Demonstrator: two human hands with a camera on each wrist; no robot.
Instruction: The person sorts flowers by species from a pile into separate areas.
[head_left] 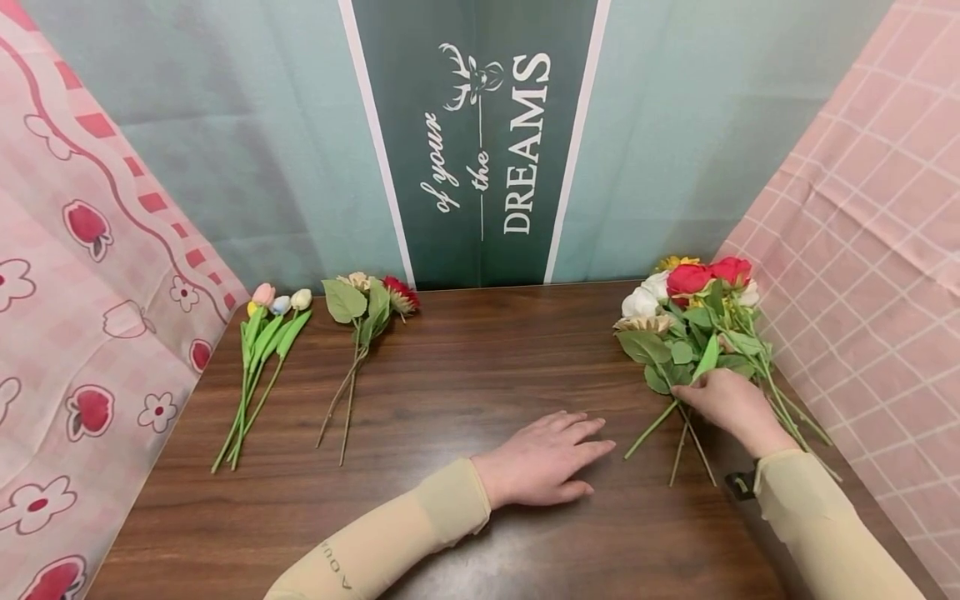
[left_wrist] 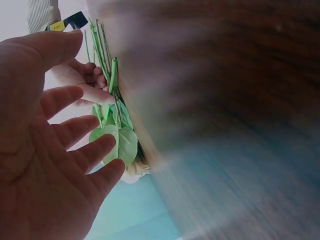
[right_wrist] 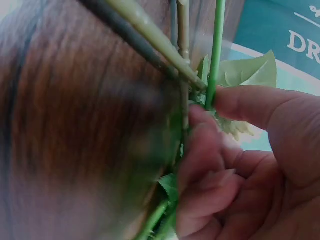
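On the right side of the table, a pile of artificial flowers (head_left: 690, 312) shows red, white, yellow and beige blooms among green leaves. At the pile's stems, my right hand (head_left: 731, 404) pinches a bright green tulip stem (right_wrist: 218, 45) between thumb and fingers. Browner stems (right_wrist: 150, 32) cross right beside it. The tulip's bloom is hard to make out among the leaves. My left hand (head_left: 542, 458) is palm down over the middle of the table, fingers spread and holding nothing. In the left wrist view, its fingers (left_wrist: 95, 150) are loosely extended toward the pile.
Several tulips (head_left: 258, 350) lie at the table's left side. Beside them lie a beige bloom and a red flower (head_left: 401, 293) with crossed stems. Green cloth (head_left: 262, 167) hangs behind the table (head_left: 450, 358), and pink cloths (head_left: 847, 250) flank it.
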